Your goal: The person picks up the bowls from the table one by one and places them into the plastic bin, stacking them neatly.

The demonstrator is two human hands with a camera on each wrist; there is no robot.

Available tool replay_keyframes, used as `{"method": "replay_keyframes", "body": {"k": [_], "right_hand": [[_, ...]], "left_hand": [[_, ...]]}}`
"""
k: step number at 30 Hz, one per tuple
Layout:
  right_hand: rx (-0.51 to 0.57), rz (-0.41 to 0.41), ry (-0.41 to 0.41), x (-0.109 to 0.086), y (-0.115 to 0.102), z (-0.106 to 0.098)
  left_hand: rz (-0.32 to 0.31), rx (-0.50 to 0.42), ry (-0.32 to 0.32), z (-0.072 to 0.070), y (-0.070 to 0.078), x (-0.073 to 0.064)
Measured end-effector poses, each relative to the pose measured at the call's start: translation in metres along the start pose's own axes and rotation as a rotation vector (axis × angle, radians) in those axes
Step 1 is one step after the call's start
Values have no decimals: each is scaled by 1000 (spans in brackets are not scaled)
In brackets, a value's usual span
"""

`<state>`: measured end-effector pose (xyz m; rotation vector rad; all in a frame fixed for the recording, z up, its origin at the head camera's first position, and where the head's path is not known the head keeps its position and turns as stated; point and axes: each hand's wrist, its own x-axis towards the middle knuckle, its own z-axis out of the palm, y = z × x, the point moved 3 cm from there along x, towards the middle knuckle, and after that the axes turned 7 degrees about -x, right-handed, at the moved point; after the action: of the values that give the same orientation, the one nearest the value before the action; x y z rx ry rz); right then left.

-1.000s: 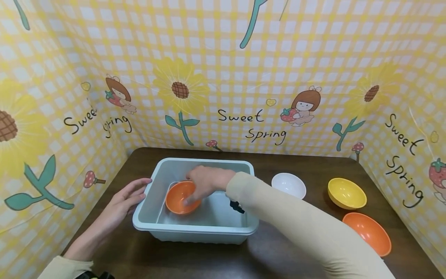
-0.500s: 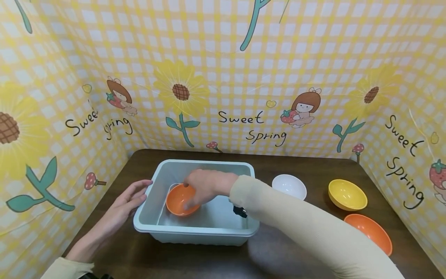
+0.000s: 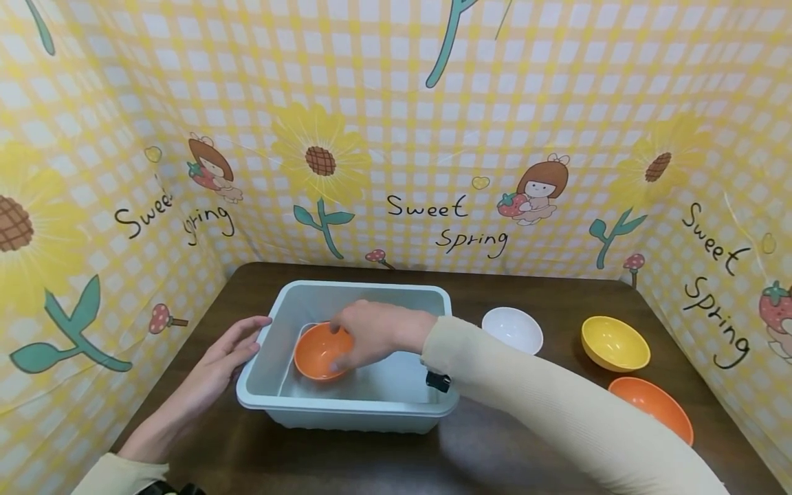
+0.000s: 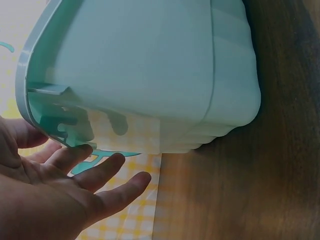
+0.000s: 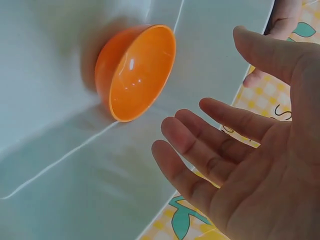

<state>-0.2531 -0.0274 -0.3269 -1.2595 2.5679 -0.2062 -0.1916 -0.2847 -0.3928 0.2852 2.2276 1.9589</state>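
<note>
A small orange bowl (image 3: pixel 317 352) stands upright on the floor of a pale blue-green plastic basin (image 3: pixel 402 410), towards its left side. My right hand (image 3: pixel 374 333) hovers over the basin just right of that bowl. In the right wrist view its fingers (image 5: pixel 182 137) are spread and relaxed, apart from the orange bowl (image 5: pixel 137 75), and they hold nothing. At the basin's left wall is my left hand (image 3: pixel 223 354), its fingertips touching the rim. The left wrist view has the fingers (image 4: pixel 102 172) loosely extended beside the basin wall (image 4: pixel 135 55).
Right of the basin, a white bowl (image 3: pixel 512 330), a yellow bowl (image 3: pixel 615 344) and a larger orange bowl (image 3: pixel 652 409) rest on the dark wooden table (image 3: pixel 495 430). A yellow checked cloth (image 3: pixel 396 137) surrounds the table's back and sides.
My right hand has drawn slightly to the right, away from the orange bowl. The bowl stays in its place in the basin, and my left hand keeps its position at the rim.
</note>
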Motion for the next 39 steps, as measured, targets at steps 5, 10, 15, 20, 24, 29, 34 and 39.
{"method": "replay_keyframes", "body": {"k": [5, 10, 15, 20, 24, 29, 34, 39], "right_hand": [[-6, 25, 53, -9, 0, -3], [-3, 73, 125, -17, 2, -5], [6, 79, 177, -25, 2, -4], [-1, 82, 196, -36, 1, -7], [-4, 84, 210, -45, 0, -9], [3, 86, 236, -55, 0, -12], [9, 60, 271, -63, 2, -11], [4, 69, 302, -73, 3, -11]], "left_hand": [[-17, -6, 0, 1, 0, 0], [5, -10, -10, 1, -1, 1], [24, -17, -23, 1, -3, 1], [32, -25, -31, 0, -5, 1], [34, -33, -36, -1, -5, 1], [25, -41, -36, -1, -5, 1], [28, -43, -38, -1, -5, 1], [50, -36, -40, -1, -5, 1]]}}
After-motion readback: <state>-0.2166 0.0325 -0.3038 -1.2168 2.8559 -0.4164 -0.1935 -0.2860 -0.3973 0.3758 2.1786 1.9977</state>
